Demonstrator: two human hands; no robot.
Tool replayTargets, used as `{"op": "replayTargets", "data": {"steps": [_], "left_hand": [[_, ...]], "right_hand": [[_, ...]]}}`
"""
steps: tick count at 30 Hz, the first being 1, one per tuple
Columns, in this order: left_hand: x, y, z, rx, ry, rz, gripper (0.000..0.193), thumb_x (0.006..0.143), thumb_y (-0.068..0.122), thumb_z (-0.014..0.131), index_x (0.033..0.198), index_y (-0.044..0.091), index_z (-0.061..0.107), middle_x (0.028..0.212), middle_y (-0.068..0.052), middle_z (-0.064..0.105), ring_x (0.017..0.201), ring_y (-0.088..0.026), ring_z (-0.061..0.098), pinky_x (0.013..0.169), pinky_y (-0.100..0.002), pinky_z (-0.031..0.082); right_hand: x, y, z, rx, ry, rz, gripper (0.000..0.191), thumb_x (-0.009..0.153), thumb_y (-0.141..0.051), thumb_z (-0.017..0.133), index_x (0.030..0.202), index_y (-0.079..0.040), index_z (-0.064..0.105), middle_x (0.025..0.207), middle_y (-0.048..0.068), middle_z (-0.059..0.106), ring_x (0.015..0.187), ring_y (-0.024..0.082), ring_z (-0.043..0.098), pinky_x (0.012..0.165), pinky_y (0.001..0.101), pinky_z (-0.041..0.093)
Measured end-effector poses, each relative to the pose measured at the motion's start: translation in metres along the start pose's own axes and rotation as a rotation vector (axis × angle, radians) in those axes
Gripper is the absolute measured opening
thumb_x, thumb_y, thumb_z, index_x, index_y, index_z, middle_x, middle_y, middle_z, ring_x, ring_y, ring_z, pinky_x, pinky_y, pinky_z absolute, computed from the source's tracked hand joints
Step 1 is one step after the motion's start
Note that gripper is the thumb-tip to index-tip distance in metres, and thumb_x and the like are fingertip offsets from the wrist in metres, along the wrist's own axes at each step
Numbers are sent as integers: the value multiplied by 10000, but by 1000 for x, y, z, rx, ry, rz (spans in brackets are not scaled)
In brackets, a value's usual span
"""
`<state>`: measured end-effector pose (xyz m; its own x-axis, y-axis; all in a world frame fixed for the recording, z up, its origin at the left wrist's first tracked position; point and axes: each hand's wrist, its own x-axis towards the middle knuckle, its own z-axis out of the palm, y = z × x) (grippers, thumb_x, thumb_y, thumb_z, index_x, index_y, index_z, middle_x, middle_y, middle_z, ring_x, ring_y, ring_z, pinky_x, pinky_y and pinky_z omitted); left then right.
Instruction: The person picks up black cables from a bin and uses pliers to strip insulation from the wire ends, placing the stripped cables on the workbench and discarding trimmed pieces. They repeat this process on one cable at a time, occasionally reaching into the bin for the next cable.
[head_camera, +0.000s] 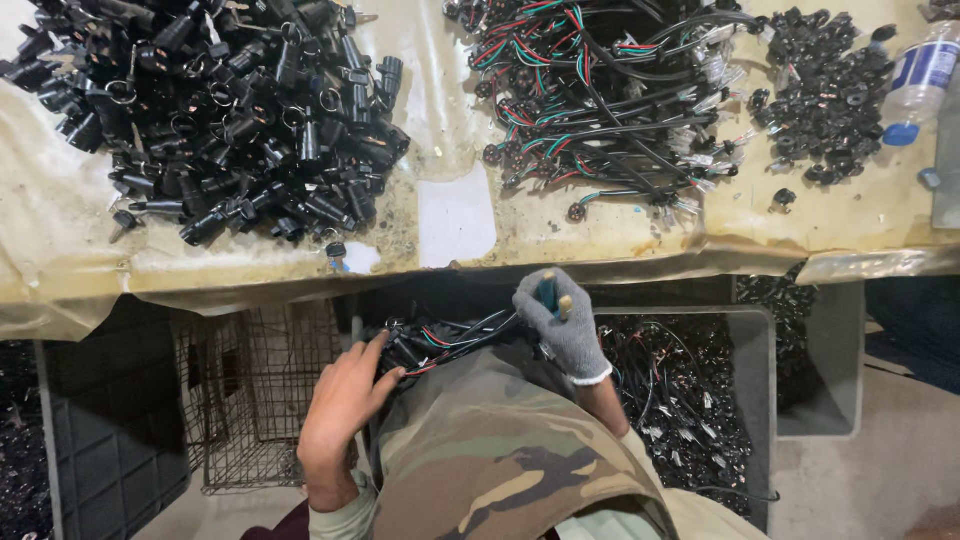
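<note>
Right hand (562, 322), in a grey knit glove, is clenched round a blue-handled tool (550, 292) with a tan tip; the tool's long axis runs up toward the desk (60, 230) front edge. Left hand (345, 400), bare, fingers loosely open, touches a black part on a wire bundle (445, 340) with red and green strands, lying on the camouflage lap below the desk edge. On the desk: glossy black connectors (230, 110) at the left, wire harnesses (600, 90) at centre-right. Wire basket (250, 400) sits left of the hand.
</note>
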<state>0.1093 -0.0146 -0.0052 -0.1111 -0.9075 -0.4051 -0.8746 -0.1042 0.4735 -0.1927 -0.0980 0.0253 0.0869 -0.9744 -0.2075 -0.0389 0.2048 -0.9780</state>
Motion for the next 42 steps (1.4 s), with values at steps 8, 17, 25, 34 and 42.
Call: {"op": "replayTargets", "data": {"steps": [8,17,25,34,42], "left_hand": [[20,-17,-21,41,17,31,645,860,399,690,1392,71,530,1037,-166,652,970,-386,640,769,-509,497],[29,-34,-48,-162,168,36,604,860,342,704,1385,83,557,1036,-181,649,949,-400,633,777,-494,501],[39,-31,-81,-125,405,44,471,893,296,682,1306,78,622,1026,-155,660,960,-373,633,803,-467,495],[187,15,-139,138,777,423,258,952,231,664,1158,76,653,1091,-119,623,1059,-311,585,895,-459,439],[392,33,-187,299,979,186,275,714,281,649,856,96,796,1231,-215,608,1129,-402,531,900,-599,396]], "right_hand": [[140,-49,-29,-748,447,-525,262,927,-215,827,891,-57,621,778,124,693,660,253,701,648,393,555],[258,-72,13,-1298,382,-537,400,893,-443,793,1003,-72,693,745,180,704,658,402,688,566,517,510],[307,-80,-43,175,461,-520,184,1089,-167,607,1036,-13,693,919,64,673,766,169,610,646,332,440],[207,-137,47,-728,-443,-865,260,798,-200,789,1032,-99,737,929,122,724,812,286,704,706,391,532],[201,-52,90,-1254,-146,-610,338,855,-433,752,995,-127,712,972,125,685,856,357,691,726,466,528]]}}
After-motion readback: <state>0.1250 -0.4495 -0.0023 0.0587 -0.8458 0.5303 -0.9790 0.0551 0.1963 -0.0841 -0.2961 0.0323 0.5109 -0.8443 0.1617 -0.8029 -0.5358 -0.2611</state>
